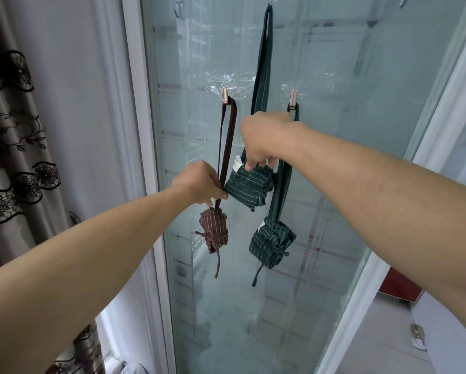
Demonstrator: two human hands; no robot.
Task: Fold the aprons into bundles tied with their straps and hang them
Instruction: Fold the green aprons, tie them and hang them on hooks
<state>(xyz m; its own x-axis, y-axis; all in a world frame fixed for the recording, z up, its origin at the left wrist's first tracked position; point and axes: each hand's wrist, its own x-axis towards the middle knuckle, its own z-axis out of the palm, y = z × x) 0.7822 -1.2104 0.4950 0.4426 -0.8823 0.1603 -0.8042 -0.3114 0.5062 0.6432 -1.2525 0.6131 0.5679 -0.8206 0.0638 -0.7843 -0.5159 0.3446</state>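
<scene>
A person stands at a frosted glass door, both bare arms raised to three folded apron bundles, in the head-camera view. The left hand pinches the brown neck strap just above the rust-brown striped cloth bundle tied with its own strap, which hangs from the left copper-coloured metal hook stuck to the glass. The right hand has its fingers curled down onto the top of an upper dark-green striped cloth bundle; this bundle's long green strap runs up to a clear hook near the top of the frame. A lower dark-green striped bundle with a knotted tie hangs free from the right copper-coloured hook, touched by neither hand.

All three bundles appear tied and hooked, so the work looks to be at its last step: settling the bundles so they hang straight. The next move probably calls for releasing both straps gently, one after the other, without lifting a loop off its hook.

The upper green bundle hangs just beside the brown strap and may swing against it. The lower bundle's strap passes close behind the right wrist. A grey lace-patterned curtain hangs at the left; a white door frame borders the glass.
</scene>
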